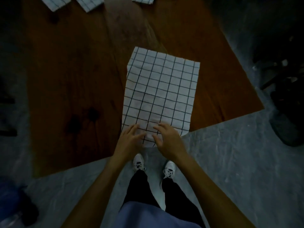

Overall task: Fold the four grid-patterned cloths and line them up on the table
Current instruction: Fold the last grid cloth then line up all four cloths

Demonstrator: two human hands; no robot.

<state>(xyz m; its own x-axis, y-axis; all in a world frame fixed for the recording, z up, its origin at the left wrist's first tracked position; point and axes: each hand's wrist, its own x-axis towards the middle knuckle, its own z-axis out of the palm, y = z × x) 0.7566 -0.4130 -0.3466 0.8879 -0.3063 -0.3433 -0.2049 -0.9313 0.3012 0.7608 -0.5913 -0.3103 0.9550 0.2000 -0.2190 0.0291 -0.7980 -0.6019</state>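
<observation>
A white cloth with a black grid (160, 92) lies flat as a long rectangle on the wooden table (69, 76), its near end hanging slightly over the table's front edge. My left hand (130, 139) and my right hand (167, 139) rest side by side on that near end, fingers spread and relaxed, holding nothing. Three folded grid cloths lie along the far edge: one at the far left (55, 2), one beside it (88, 3), one further right (144, 0), all partly cut off by the frame.
The table's front edge runs diagonally just before my feet on a grey floor (230, 153). Dark objects stand on the floor at the right (283, 96). A blue item sits at the lower left (11, 199).
</observation>
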